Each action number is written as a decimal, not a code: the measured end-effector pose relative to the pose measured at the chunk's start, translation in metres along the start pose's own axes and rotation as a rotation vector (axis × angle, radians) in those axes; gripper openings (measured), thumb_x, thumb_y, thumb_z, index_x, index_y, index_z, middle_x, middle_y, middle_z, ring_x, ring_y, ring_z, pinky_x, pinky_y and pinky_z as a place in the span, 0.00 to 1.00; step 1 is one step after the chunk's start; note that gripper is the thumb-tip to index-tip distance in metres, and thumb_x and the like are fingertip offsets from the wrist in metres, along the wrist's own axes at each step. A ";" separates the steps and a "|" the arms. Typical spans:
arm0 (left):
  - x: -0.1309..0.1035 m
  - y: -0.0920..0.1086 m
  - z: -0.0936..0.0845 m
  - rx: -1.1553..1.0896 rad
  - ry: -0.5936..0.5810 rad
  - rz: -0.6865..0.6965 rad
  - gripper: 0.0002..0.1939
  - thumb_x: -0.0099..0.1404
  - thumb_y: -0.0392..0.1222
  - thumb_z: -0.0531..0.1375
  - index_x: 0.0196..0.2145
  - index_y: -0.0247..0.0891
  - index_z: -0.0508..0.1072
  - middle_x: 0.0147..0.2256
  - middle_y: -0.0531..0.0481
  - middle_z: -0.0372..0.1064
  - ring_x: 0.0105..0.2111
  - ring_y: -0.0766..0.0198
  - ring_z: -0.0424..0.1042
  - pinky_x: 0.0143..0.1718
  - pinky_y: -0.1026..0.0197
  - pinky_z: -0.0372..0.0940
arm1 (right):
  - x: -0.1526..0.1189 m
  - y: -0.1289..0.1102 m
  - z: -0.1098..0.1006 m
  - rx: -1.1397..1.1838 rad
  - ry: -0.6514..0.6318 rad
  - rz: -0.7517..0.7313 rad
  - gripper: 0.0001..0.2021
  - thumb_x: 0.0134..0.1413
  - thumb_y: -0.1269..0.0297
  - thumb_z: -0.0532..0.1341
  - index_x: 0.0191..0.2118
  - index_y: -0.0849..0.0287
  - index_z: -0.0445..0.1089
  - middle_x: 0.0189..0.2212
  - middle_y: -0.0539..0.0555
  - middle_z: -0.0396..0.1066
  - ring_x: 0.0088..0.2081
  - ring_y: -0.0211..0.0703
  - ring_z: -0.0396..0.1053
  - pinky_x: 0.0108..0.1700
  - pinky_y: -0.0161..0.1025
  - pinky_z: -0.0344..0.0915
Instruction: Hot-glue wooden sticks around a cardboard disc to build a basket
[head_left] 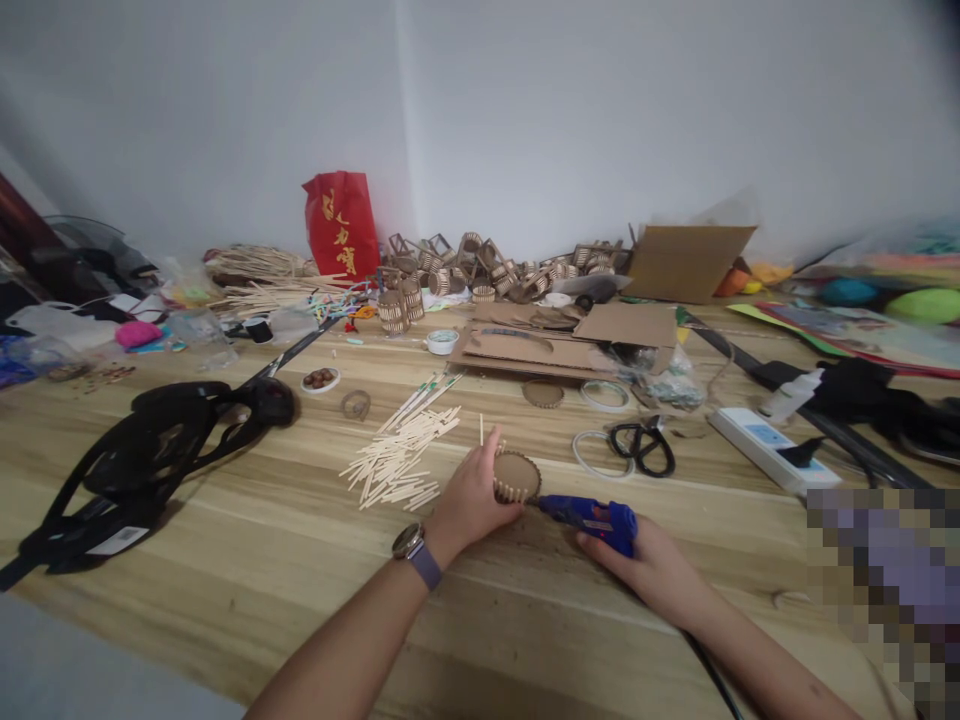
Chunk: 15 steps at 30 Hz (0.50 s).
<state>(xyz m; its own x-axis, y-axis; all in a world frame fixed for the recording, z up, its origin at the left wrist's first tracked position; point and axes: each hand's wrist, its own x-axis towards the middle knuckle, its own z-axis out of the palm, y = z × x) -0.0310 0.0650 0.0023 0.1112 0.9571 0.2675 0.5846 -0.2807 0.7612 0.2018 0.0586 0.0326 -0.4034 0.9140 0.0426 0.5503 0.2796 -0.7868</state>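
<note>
Right hand (656,575) | blue plastic glue gun (596,518) | left hand (471,497) | round ribbed cardboard (519,472)

My left forearm rises from the lower edge of my view, angled up and to the right, a watch on its wrist. My left hand (472,500) is turned with its back partly toward me, index finger pointing up and away, thumb reaching across to the right, the two spread apart. My right forearm slants in from the lower right corner, its wrist bare. My right hand (656,570) is curled in a closed grip, thumb stretched out toward the left hand, and the two hands are apart.
</note>
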 end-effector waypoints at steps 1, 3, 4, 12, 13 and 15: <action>0.000 0.000 0.000 0.001 0.000 0.002 0.55 0.46 0.36 0.68 0.66 0.39 0.42 0.59 0.37 0.58 0.58 0.49 0.59 0.58 0.49 0.56 | 0.000 0.000 0.000 -0.009 0.001 -0.002 0.17 0.47 0.50 0.59 0.34 0.56 0.77 0.32 0.54 0.80 0.34 0.54 0.75 0.38 0.43 0.71; 0.000 0.001 0.000 0.008 0.000 0.003 0.55 0.46 0.36 0.68 0.66 0.39 0.42 0.59 0.37 0.58 0.58 0.49 0.59 0.58 0.49 0.57 | 0.000 0.000 0.000 -0.013 -0.002 0.001 0.18 0.47 0.49 0.59 0.35 0.56 0.77 0.33 0.55 0.80 0.35 0.54 0.75 0.38 0.43 0.71; 0.000 0.001 0.000 0.011 -0.001 0.002 0.55 0.46 0.36 0.68 0.66 0.38 0.42 0.59 0.37 0.58 0.58 0.49 0.60 0.58 0.49 0.57 | 0.000 -0.001 0.000 -0.010 0.000 0.007 0.18 0.47 0.49 0.59 0.35 0.56 0.77 0.32 0.55 0.80 0.34 0.53 0.75 0.38 0.43 0.71; 0.000 0.000 0.000 0.015 -0.005 0.009 0.55 0.47 0.36 0.69 0.65 0.41 0.42 0.61 0.38 0.55 0.60 0.48 0.57 0.60 0.47 0.54 | 0.003 0.009 -0.002 0.221 0.129 0.196 0.20 0.39 0.45 0.65 0.32 0.57 0.76 0.26 0.52 0.77 0.30 0.49 0.72 0.33 0.40 0.68; -0.001 -0.001 0.001 0.015 -0.007 0.011 0.55 0.47 0.36 0.69 0.66 0.41 0.42 0.61 0.38 0.55 0.60 0.48 0.57 0.60 0.47 0.54 | 0.004 0.012 -0.003 0.295 0.175 0.268 0.20 0.39 0.44 0.65 0.30 0.58 0.75 0.23 0.51 0.75 0.27 0.47 0.71 0.29 0.39 0.66; -0.001 -0.002 0.002 0.023 -0.008 0.020 0.55 0.48 0.37 0.69 0.66 0.41 0.42 0.62 0.37 0.53 0.60 0.48 0.56 0.60 0.46 0.53 | 0.006 0.018 -0.008 0.462 0.226 0.404 0.21 0.38 0.43 0.66 0.26 0.59 0.72 0.17 0.49 0.69 0.20 0.40 0.65 0.22 0.35 0.60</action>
<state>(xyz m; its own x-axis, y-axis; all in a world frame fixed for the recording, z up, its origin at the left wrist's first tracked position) -0.0305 0.0647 -0.0005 0.1298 0.9519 0.2776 0.6001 -0.2982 0.7422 0.2155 0.0712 0.0233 -0.0391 0.9739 -0.2235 0.2350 -0.2085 -0.9494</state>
